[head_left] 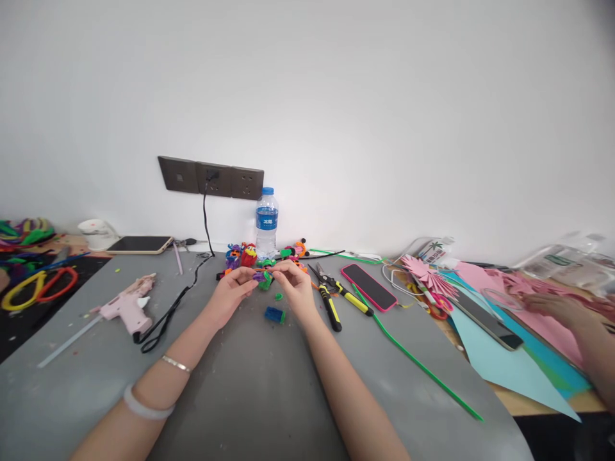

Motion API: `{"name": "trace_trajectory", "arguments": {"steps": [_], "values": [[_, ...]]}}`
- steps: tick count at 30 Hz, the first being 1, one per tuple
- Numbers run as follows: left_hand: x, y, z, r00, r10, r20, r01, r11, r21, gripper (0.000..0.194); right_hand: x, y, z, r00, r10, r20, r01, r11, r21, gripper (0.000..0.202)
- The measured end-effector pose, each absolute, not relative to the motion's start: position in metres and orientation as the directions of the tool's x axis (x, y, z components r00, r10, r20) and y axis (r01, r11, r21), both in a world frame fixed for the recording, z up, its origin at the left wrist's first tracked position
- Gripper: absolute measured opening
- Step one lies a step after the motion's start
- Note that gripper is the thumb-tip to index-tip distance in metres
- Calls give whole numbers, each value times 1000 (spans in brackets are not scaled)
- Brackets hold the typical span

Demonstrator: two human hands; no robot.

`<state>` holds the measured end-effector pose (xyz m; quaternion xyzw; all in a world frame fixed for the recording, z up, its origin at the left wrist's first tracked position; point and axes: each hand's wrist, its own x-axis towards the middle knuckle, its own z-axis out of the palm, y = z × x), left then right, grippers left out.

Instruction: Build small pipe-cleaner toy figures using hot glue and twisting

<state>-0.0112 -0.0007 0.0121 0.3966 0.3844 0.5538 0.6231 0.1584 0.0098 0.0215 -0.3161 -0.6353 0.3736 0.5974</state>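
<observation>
The left hand [235, 291] and the right hand [295, 289] met over the bench [230, 390], nearer its back edge than its near edge, thumbs and fingertips pinched on a small purple-and-green fuzzy piece [264, 279] between them. The piece was partly hidden by the fingers, and its exact form could not be made out. On the bench just below the hands lay a blue block [274, 314] with a green end, and between block and piece a small green scrap [278, 296]. Behind the hands, toward the back edge, stood a red-and-yellow figure [248, 255], with a water bottle [266, 224] upright near the wall. To the right of the right hand lay two yellow-and-black hand tools [330, 308], their handles spread toward the near edge; beside them was a phone in a pink case [369, 286]. A long green stem [423, 363] ran from near this phone toward the bench's right edge. Toward the left edge lay a pink glue gun [127, 307], a pale stick projecting from it, and at the back left corner a dark phone [140, 244]. Beyond the right edge, a co-worker's hand [552, 307] rested over pink paper [567, 336].
</observation>
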Motion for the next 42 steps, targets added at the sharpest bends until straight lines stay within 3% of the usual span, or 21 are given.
{"name": "trace_trajectory", "arguments": {"steps": [17, 42], "values": [[-11, -5, 19, 107, 994, 30, -395, 15, 919, 26, 160, 6, 26, -212, 820, 532, -160, 508, -847, 12], [-13, -4, 16, 69, 988, 140, -252, -119, 960, 21, 162, 6, 26, -203, 824, 530, -83, 524, -847, 15]]}}
